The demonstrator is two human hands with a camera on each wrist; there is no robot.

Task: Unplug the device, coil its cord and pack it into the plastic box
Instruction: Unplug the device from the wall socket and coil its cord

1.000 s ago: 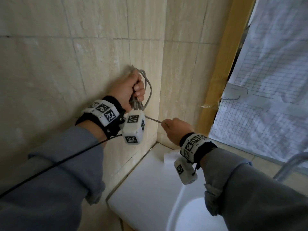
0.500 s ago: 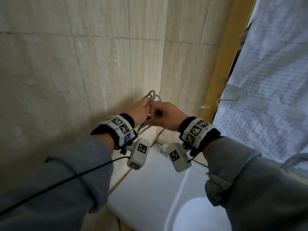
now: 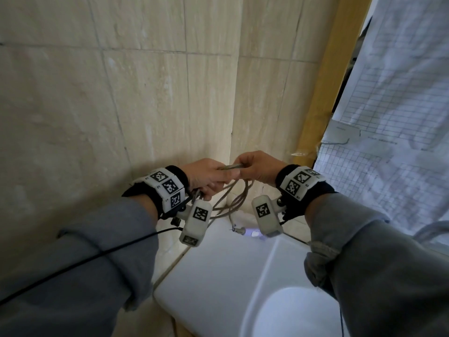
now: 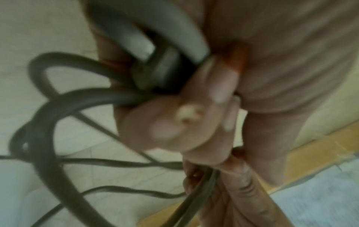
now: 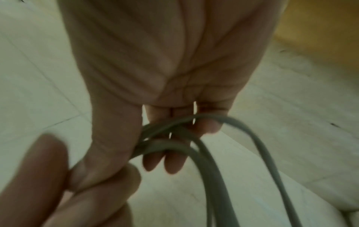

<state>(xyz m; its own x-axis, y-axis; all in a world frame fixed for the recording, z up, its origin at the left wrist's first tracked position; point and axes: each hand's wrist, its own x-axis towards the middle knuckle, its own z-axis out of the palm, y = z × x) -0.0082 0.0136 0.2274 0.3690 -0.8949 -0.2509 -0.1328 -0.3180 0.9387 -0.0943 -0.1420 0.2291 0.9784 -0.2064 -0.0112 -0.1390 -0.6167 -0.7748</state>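
Note:
A grey cord (image 3: 237, 199) hangs in several loops under my two hands, which meet in front of the tiled corner. My left hand (image 3: 211, 183) grips the gathered loops (image 4: 58, 110) in its curled fingers. My right hand (image 3: 245, 169) pinches a strand (image 5: 174, 127) against the bundle, touching the left hand. One thin end of the cord (image 3: 233, 221) drops to a small pale, bluish-lit object (image 3: 252, 232) on the sink ledge, half hidden behind the right wrist camera. No plastic box is in view.
A white sink (image 3: 218, 276) with a round basin (image 3: 291, 317) lies just below the hands. Beige tiled walls (image 3: 145, 105) close in on the left and ahead. A wooden frame (image 3: 325, 93) and a sheet-covered window (image 3: 393, 142) stand on the right.
My left hand came down from the wall with the coil. My right hand, which held a taut strand lower down, rose to meet it and now holds the cord against the bundle.

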